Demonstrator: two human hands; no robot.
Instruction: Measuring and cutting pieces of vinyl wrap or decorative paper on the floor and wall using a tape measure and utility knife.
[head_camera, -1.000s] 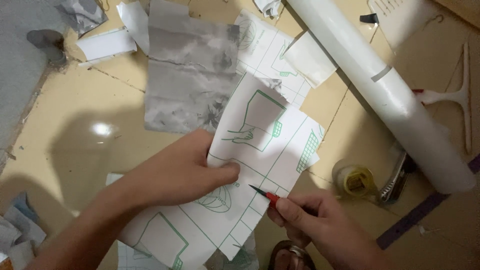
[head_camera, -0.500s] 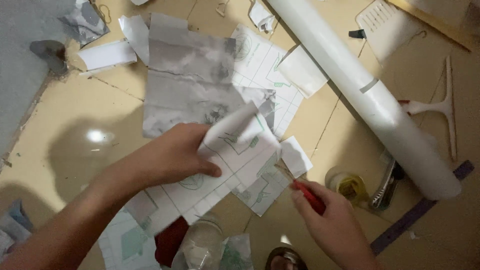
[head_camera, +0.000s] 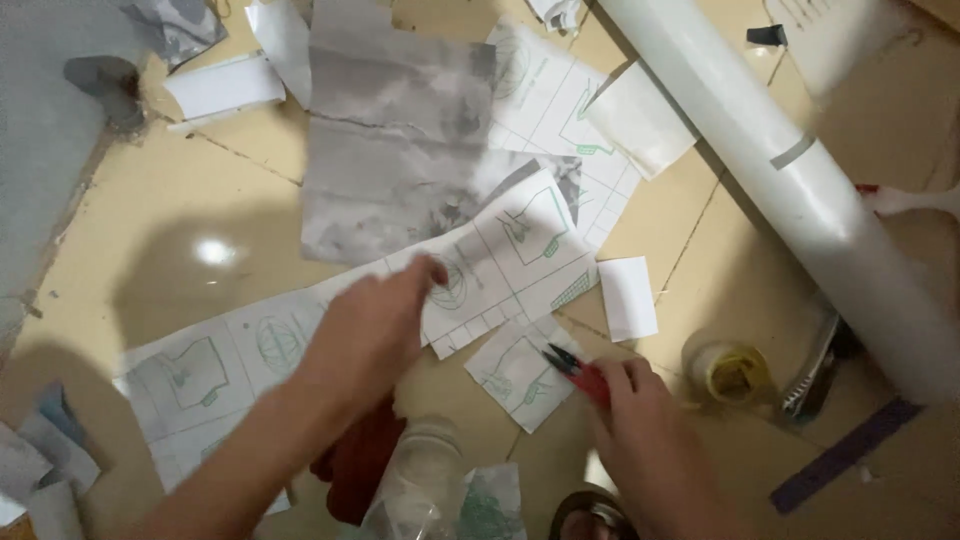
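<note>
Your left hand flat on the long green-printed backing strip, right hand gripping red-handled cutter over cut square, white roll crowding floor's right edge

Single head-worn view, looking steeply down from above, close over the tiled floor, the person's own forearms entering from the bottom edge

floor tiles: glossy, smooth | printed backing sheet: matt paper | white roll: smooth | cutter: red plastic grip
</note>
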